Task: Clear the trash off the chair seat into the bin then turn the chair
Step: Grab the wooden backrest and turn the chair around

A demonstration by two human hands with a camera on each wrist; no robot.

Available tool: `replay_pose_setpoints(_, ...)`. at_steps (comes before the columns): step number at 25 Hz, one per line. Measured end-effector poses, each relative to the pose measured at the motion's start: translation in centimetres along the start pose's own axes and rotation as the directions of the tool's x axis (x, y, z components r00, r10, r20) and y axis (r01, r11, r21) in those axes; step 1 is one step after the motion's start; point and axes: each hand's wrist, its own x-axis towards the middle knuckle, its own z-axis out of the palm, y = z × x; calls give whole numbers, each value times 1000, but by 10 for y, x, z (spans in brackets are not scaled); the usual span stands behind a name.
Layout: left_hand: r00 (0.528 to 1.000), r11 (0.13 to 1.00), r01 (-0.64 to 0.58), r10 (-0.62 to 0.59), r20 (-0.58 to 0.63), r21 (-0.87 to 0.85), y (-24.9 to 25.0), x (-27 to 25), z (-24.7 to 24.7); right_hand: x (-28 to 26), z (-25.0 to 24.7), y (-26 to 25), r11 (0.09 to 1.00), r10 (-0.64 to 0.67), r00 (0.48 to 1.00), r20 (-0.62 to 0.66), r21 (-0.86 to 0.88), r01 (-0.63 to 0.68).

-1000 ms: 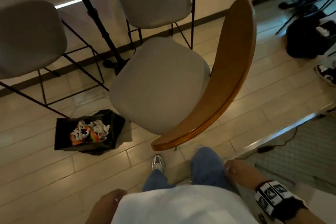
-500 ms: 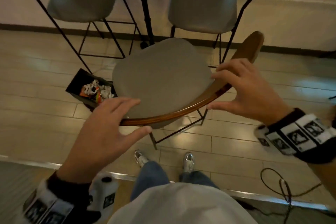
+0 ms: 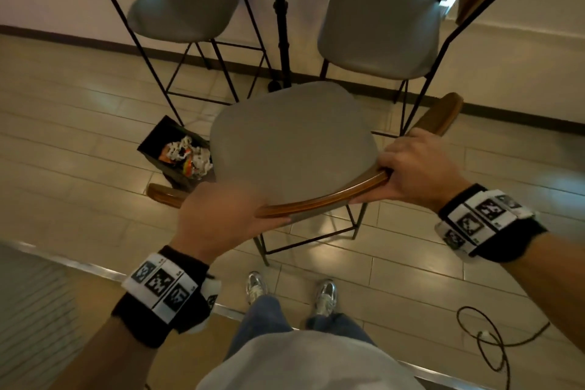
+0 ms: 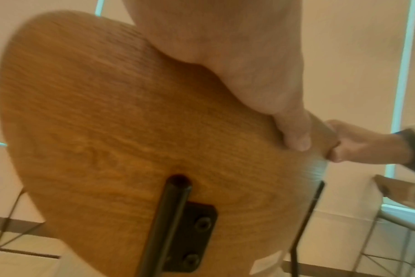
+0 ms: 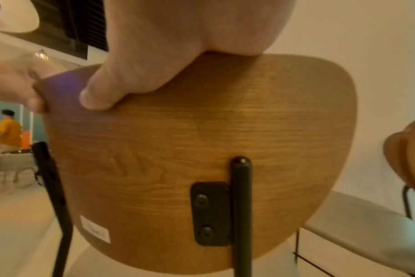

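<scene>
The chair stands in front of me with a bare grey seat [image 3: 291, 149] and a curved wooden backrest [image 3: 319, 201] toward my legs. My left hand [image 3: 221, 215] grips the backrest's top edge on the left, thumb [image 4: 294, 138] pressed on the wood's rear face [image 4: 130, 131]. On the right, my right hand [image 3: 408, 168] holds the same edge, its thumb [image 5: 100, 95] on the back panel [image 5: 201, 140]. Left of the seat a black bin [image 3: 155, 142] on the floor holds crumpled white and orange trash [image 3: 186, 157].
Two more grey chairs [image 3: 186, 0] [image 3: 380, 25] stand against the far wall with a black pole [image 3: 280, 16] between them. A cable [image 3: 487, 339] loops on the floor at lower right. My shoes [image 3: 256, 286] are just behind the chair's legs. A person [image 5: 8, 129] stands far off.
My hands came up from my sides, reached the backrest and closed on its top edge. The view swung so the chair's backrest now faces me.
</scene>
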Motion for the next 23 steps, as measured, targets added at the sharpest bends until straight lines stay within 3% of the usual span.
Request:
replay_pose_setpoints(3, 998, 1000, -21, 21, -60, 3, -45, -19, 6, 8, 8, -44, 999, 26, 996, -88, 24, -24)
replay_pose_setpoints(8, 992, 995, -84, 88, -91, 45, -135, -36, 18, 43, 14, -117, 983, 182, 977, -112, 32, -179)
replay_pose_setpoints(13, 969, 981, -192, 194, -153, 29, -234, -17, 12, 117, 7, -170, 948, 317, 939, -136, 2, -319)
replay_pose_setpoints(23, 934, 939, -332, 313, -171, -93, -346, 53, 3, 227, -9, -173, 916, 392, 906, -161, -23, -401)
